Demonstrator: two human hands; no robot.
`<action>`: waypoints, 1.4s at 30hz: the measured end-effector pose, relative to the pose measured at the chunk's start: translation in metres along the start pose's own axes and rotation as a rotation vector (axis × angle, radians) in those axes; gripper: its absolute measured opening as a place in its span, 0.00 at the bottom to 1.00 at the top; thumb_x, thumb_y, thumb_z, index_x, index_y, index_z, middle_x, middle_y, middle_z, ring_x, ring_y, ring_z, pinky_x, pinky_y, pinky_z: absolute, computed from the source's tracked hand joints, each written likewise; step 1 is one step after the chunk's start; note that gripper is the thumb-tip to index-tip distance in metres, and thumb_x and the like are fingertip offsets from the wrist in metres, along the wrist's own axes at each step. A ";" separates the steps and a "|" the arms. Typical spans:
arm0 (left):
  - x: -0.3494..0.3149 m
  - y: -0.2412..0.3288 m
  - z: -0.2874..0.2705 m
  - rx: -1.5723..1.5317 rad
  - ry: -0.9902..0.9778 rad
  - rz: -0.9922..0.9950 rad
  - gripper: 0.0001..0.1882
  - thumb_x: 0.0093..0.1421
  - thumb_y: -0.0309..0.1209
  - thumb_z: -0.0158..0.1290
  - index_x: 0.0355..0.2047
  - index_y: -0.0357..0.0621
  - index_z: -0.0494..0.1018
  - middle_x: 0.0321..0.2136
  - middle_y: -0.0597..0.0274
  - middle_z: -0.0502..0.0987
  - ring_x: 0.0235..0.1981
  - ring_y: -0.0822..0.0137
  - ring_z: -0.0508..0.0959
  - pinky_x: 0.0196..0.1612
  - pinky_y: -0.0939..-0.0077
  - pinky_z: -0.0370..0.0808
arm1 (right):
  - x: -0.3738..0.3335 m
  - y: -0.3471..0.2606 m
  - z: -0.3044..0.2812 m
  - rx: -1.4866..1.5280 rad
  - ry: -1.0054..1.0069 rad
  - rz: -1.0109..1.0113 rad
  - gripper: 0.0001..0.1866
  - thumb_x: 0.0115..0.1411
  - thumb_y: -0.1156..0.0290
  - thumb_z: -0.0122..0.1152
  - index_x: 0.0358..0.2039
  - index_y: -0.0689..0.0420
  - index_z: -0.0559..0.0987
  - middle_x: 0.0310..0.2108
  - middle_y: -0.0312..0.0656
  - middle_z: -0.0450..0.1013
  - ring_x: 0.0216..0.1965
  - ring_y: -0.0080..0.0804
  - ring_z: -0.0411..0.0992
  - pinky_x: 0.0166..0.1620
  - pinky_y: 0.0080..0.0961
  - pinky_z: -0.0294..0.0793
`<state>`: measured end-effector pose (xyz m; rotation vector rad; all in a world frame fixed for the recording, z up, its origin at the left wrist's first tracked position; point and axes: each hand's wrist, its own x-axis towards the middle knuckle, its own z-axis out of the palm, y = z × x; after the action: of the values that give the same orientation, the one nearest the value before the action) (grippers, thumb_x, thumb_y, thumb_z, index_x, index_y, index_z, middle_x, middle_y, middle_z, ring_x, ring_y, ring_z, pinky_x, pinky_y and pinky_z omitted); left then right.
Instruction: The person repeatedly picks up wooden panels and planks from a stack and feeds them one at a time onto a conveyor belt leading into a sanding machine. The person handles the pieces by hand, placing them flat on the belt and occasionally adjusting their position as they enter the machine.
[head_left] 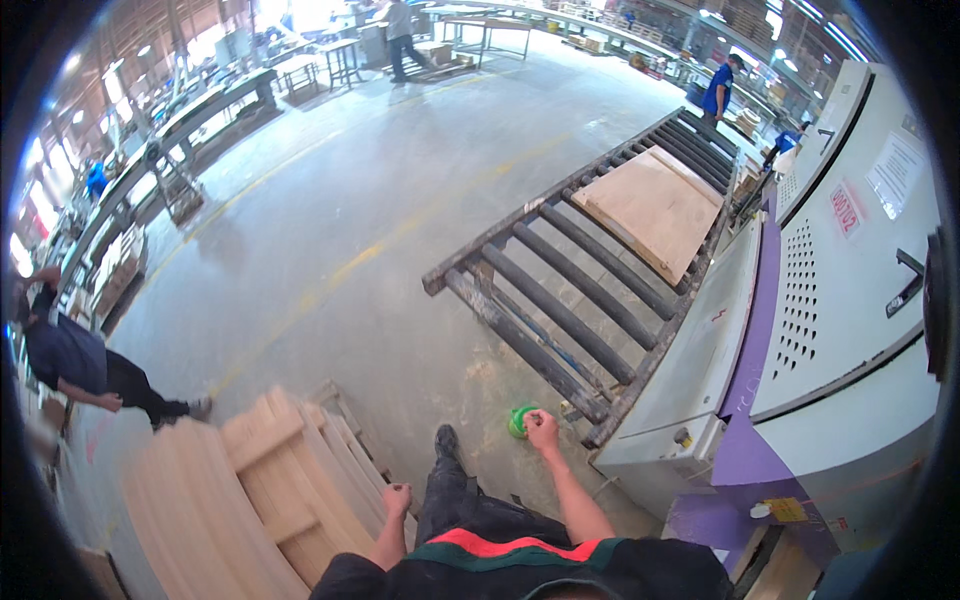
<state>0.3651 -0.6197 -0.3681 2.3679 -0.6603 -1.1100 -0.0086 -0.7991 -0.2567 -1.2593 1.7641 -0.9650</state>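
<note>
My right hand [542, 432] is closed at the near end of the roller conveyor [560, 290]. Its fingers are at a small round green object [518, 421], which looks like a roll and appears held in them. Part of that object is covered by the fingers. My left hand [397, 499] hangs in a loose fist beside the stack of wooden panels [260, 470], with nothing visible in it. The panels are pale brown, some with raised cross strips, and blurred at their edges.
Flat wooden boards [655, 210] lie on the rollers. A white and purple machine cabinet [810, 330] stands along my right. One person [75, 355] is at the left, another in blue [717, 92] beyond the conveyor. Long workbenches [200, 115] line the far left.
</note>
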 end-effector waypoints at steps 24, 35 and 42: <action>0.161 0.250 -0.069 0.104 -0.312 -0.246 0.21 0.55 0.41 0.55 0.46 0.41 0.72 0.26 0.61 0.77 0.20 0.68 0.77 0.20 0.74 0.72 | 0.493 -0.050 -0.165 -0.729 0.501 -0.040 0.16 0.52 0.63 0.57 0.39 0.58 0.73 0.40 0.53 0.72 0.44 0.52 0.70 0.47 0.47 0.68; 0.142 0.295 -0.130 -0.068 -0.043 -0.382 0.21 0.58 0.41 0.54 0.48 0.43 0.69 0.30 0.58 0.78 0.21 0.69 0.77 0.21 0.72 0.74 | 0.661 -0.078 -0.229 -1.019 0.234 0.379 0.38 0.53 0.52 0.57 0.61 0.52 0.58 0.60 0.50 0.59 0.61 0.46 0.58 0.58 0.58 0.58; 0.122 0.295 -0.141 0.034 -0.069 -0.502 0.22 0.57 0.41 0.54 0.48 0.44 0.70 0.29 0.60 0.78 0.22 0.69 0.78 0.24 0.68 0.75 | 0.661 -0.082 -0.219 -1.103 0.228 0.403 0.38 0.54 0.47 0.57 0.60 0.52 0.58 0.58 0.48 0.61 0.59 0.45 0.60 0.57 0.60 0.57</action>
<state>0.4768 -0.8975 -0.1897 2.6093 -0.0973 -1.3927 -0.3259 -1.4205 -0.1850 -1.3089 2.7339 0.1972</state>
